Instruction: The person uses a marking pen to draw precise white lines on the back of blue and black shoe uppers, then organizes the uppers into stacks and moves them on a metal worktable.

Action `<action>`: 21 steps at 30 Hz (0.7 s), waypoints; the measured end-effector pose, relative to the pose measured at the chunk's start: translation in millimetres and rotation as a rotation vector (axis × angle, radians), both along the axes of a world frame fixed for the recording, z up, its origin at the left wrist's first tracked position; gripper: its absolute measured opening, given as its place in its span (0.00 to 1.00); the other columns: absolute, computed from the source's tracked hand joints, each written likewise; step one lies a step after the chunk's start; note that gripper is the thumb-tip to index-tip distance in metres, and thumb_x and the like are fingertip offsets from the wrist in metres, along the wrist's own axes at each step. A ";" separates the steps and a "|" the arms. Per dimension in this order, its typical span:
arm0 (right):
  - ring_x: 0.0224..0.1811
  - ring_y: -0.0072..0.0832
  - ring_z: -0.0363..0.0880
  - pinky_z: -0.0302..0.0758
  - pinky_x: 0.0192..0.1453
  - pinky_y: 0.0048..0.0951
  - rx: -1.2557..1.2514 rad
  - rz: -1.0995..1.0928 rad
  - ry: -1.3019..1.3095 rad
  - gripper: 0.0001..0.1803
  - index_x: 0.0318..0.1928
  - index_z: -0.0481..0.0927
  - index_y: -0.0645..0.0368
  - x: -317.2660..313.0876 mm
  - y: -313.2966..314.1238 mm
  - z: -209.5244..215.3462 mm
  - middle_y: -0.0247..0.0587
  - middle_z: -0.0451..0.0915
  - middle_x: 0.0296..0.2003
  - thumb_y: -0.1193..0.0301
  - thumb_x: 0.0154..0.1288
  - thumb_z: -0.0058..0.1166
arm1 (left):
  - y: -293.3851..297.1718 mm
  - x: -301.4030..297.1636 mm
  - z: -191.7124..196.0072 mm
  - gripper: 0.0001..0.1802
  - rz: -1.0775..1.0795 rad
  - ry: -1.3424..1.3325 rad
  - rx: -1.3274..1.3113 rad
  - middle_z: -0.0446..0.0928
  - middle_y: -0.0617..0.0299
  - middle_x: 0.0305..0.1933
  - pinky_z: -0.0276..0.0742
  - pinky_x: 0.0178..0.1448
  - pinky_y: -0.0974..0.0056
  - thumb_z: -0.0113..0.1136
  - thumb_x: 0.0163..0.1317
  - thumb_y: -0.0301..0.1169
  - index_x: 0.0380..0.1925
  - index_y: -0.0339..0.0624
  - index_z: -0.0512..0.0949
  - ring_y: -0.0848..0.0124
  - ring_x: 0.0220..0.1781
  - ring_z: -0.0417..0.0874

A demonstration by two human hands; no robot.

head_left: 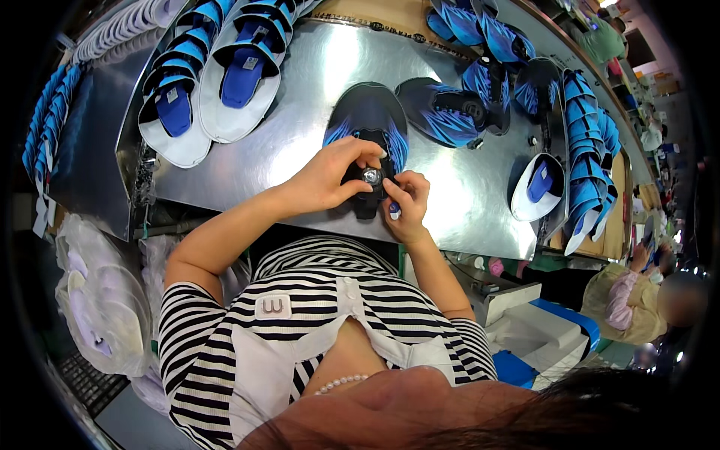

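Fingers (358, 154) of two hands on one shoe upper (371, 120).

black-blue streaked shoe upper (369, 112), silver table (300, 142)

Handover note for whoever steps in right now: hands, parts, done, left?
Left hand: grips the black strap piece with round metal fastener from above.
Right hand: pinches the same piece from the right; small blue-tipped item at its fingers.
Blue-black shoe upper lies flat under it on the steel table.
Done: similar uppers lie behind.
Left: fastener in hand; white-blue stacks at left.
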State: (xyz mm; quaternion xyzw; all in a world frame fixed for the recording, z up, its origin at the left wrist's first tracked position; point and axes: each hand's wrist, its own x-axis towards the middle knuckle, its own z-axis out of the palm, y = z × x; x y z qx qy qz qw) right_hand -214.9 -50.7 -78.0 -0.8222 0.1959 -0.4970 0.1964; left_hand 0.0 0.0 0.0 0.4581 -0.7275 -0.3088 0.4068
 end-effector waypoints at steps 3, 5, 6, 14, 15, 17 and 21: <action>0.43 0.33 0.73 0.74 0.42 0.27 0.102 0.024 -0.066 0.21 0.46 0.80 0.60 -7.9 -1.1 19.0 0.43 0.72 0.45 0.85 0.48 0.60 | 11.9 -3.9 25.4 0.36 -0.059 -0.005 0.027 0.72 0.52 0.61 0.69 0.61 0.58 0.71 0.53 0.33 0.62 0.42 0.68 0.58 0.58 0.74; 0.45 0.30 0.72 0.73 0.45 0.25 0.380 0.094 -0.194 0.16 0.44 0.80 0.61 10.3 -4.0 23.3 0.42 0.72 0.45 0.85 0.54 0.57 | 24.7 21.6 44.2 0.40 -0.141 -0.219 -0.161 0.62 0.47 0.70 0.61 0.71 0.48 0.73 0.51 0.41 0.64 0.45 0.67 0.49 0.71 0.64; 0.46 0.29 0.72 0.72 0.46 0.23 0.526 0.132 -0.254 0.13 0.43 0.79 0.61 14.7 -2.8 28.9 0.41 0.71 0.46 0.84 0.56 0.55 | 35.1 25.8 58.2 0.41 -0.163 -0.353 -0.195 0.61 0.45 0.72 0.58 0.72 0.46 0.73 0.50 0.43 0.64 0.46 0.67 0.47 0.74 0.60; 0.40 0.30 0.78 0.74 0.45 0.28 0.204 -0.147 0.193 0.10 0.45 0.81 0.60 1.0 -85.3 57.2 0.39 0.82 0.41 0.73 0.63 0.62 | 26.7 139.2 25.2 0.32 0.636 -0.251 -0.105 0.78 0.51 0.51 0.73 0.60 0.65 0.50 0.41 0.07 0.49 0.38 0.81 0.56 0.56 0.80; 0.42 0.35 0.78 0.74 0.46 0.32 0.083 -0.333 0.263 0.13 0.46 0.81 0.59 -16.2 -109.0 67.1 0.39 0.81 0.42 0.71 0.62 0.62 | 23.4 178.7 8.4 0.32 0.719 -0.330 -0.101 0.77 0.52 0.50 0.73 0.59 0.65 0.50 0.41 0.07 0.49 0.39 0.81 0.56 0.54 0.80; 0.47 0.40 0.76 0.75 0.46 0.37 -0.024 -0.614 0.380 0.16 0.48 0.80 0.57 -40.0 -148.5 78.3 0.38 0.79 0.43 0.65 0.61 0.63 | 16.0 271.6 -37.0 0.26 0.839 -0.225 -0.096 0.79 0.53 0.48 0.76 0.54 0.63 0.54 0.52 0.11 0.52 0.42 0.79 0.56 0.51 0.81; 0.43 0.44 0.79 0.76 0.44 0.41 0.097 -0.658 0.601 0.16 0.43 0.79 0.58 -72.6 -166.2 72.1 0.43 0.77 0.44 0.61 0.60 0.63 | -33.5 221.9 -22.5 0.26 1.030 -0.431 -0.288 0.78 0.52 0.50 0.76 0.55 0.57 0.61 0.56 0.21 0.57 0.43 0.73 0.54 0.53 0.80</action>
